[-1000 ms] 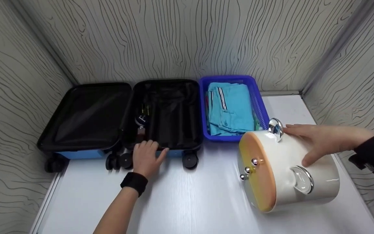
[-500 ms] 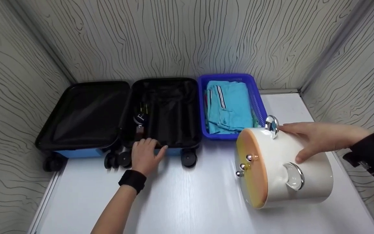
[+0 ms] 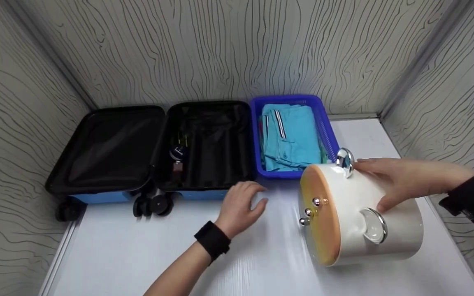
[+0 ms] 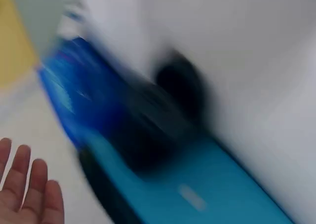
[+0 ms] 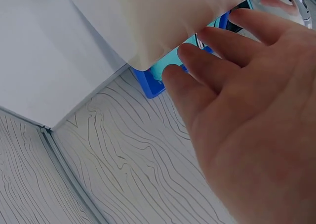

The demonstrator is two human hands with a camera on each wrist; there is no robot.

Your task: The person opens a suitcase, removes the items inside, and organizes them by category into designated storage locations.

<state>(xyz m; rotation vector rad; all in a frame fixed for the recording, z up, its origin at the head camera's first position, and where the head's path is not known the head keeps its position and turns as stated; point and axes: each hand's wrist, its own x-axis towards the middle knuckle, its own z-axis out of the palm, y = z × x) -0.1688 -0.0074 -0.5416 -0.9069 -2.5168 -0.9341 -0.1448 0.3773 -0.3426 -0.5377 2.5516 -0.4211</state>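
Observation:
In the head view my left hand (image 3: 241, 207) hovers by the front right corner of an open suitcase (image 3: 121, 198), holding nothing, its fingers relaxed and thumb apart. The suitcase has black linings and a light blue shell. My right hand (image 3: 401, 181) rests on a white canister (image 3: 358, 209) lying on its side, fingers extended by the far chrome handle (image 3: 345, 162) and thumb at the near handle (image 3: 376, 225). The canister's end is orange, yellow and grey with three silver knobs. In the right wrist view my fingers (image 5: 212, 61) lie straight along its white wall.
A blue basket (image 3: 329, 127) with folded turquoise clothing (image 3: 298, 142) stands between suitcase and canister. Inside the suitcase's right half lies a dark item with a round disc (image 3: 178, 152) and brown tag. Patterned walls (image 3: 220, 49) enclose the white table (image 3: 138, 255).
My left hand has left the suitcase's front edge and moved right to its front corner. The right hand stays on the canister; both have barely shifted.

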